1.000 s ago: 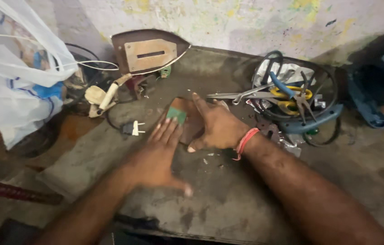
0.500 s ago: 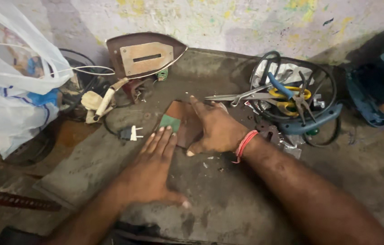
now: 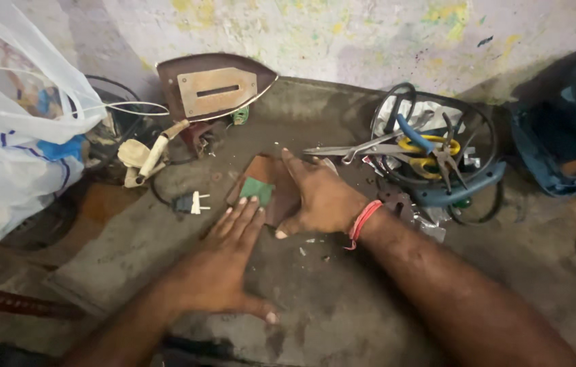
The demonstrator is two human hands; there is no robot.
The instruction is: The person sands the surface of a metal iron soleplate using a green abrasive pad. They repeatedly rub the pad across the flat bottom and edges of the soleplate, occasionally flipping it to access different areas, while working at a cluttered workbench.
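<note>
— While both hands lie on the desk (image 3: 342,319), what do they touch?

— They touch a small brown board (image 3: 264,178) with a green patch (image 3: 257,189) on it. It lies flat in the middle of the dusty grey desk. The left hand (image 3: 223,261) is flat, palm down, with fingers stretched and close together; the fingertips (image 3: 246,202) reach the near edge of the green patch. It grips nothing.

— And the right hand?

— The right hand (image 3: 322,200) lies on the right part of the brown board, fingers pointing to the wall, thumb turned toward the person. It presses on the board and does not close around it. A red thread band (image 3: 361,223) is on this wrist.

— What lies around them?

— Behind the board, an iron sole plate (image 3: 216,87) stands tilted against the painted wall. To the left, a two-pin plug (image 3: 189,202) lies just beside the board, and a cream handle part (image 3: 144,156) lies a little farther. A white plastic bag (image 3: 12,136) hangs at the far left. To the right, scissors (image 3: 349,149) lie near the right hand, and pliers with yellow grips (image 3: 431,146) rest inside a coil of black cable (image 3: 437,112). A blue case (image 3: 563,143) stands at the right edge. Small crumbs lie on the desk between the two arms.
</note>
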